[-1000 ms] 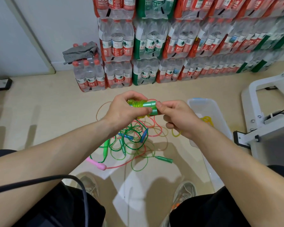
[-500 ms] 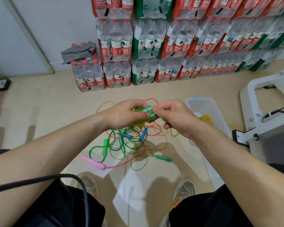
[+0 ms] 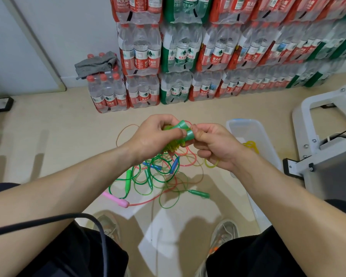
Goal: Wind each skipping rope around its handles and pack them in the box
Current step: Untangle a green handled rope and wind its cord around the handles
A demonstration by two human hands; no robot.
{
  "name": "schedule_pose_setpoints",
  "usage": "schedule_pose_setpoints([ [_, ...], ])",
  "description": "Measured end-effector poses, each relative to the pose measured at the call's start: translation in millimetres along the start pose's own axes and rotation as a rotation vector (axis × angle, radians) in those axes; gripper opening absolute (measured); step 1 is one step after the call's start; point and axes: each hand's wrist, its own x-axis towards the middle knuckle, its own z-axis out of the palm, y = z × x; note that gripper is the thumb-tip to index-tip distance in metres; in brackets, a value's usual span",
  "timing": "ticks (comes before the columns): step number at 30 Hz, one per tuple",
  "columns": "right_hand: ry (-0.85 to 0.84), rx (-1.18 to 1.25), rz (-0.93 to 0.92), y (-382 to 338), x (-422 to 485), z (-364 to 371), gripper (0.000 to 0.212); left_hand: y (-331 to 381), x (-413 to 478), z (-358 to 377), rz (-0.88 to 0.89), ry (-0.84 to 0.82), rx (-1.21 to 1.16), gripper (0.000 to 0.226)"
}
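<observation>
On a beige floor [image 3: 48, 136] before stacked water-bottle packs [image 3: 180, 56], above tangled ropes [image 3: 158, 176] and left of the clear box [image 3: 248, 124], the left hand [image 3: 154, 134] grips the rope-wound green handles [image 3: 185, 129], slanted flared-ends up-right, where the right hand [image 3: 214, 146] pinches them.

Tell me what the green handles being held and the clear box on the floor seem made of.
Green handles: probably plastic, opaque with a smooth, faintly glossy finish that catches soft highlights. Box: likely translucent plastic, matte-looking; the floor shows dimly through its walls.
</observation>
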Motion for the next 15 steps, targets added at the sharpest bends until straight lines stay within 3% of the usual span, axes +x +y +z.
schedule_pose_setpoints([
  [9, -0.005, 0.223, 0.147, 6.5, -3.0, 2.1, 0.029, 0.1, -3.5, 3.8, 0.086, 0.075, 0.082, 0.010],
  [15, -0.017, 0.352, 0.240, 12.9, -2.6, 8.1, 0.027, 0.5, -8.1, 8.9, 0.114, 0.088, -0.009, 0.010],
])
